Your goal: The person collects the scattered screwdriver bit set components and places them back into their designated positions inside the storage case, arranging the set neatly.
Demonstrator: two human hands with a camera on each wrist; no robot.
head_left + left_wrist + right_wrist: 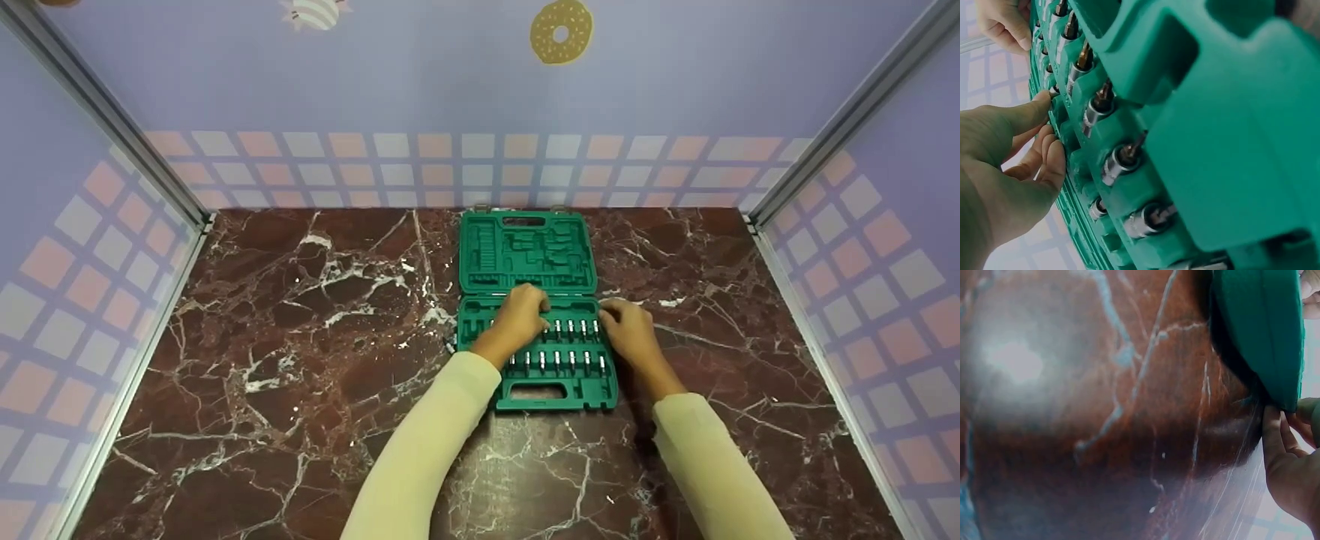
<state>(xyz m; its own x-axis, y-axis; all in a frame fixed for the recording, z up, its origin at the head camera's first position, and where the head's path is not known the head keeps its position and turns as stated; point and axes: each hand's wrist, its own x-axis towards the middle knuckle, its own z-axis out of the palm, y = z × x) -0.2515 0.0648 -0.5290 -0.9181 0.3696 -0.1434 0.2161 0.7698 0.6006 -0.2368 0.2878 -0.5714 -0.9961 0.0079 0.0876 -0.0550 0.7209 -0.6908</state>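
Note:
A green tool case [555, 403] lies spread on the table, its lid [525, 289] folded back toward the wall. Two rows of silver bit sockets [571, 358] stand in its slots, some with dark or brassy bit tips [1085, 56]. My left hand [519, 319] reaches over the upper row. Its thumb and fingers pinch at a bit socket [1054, 90] there, mostly hidden by the fingertips. At the case's right side, my right hand [630, 330] grips the edge near the hinge, with thumb and fingers at the corner [1283, 396].
The case stands on a dark red marbled table [300, 390]. Beside its left edge lies a small dark and silver piece [450, 345], partly seen. A purple back wall [420, 82] and side panels enclose the table. The lid's moulded recesses hold no tools.

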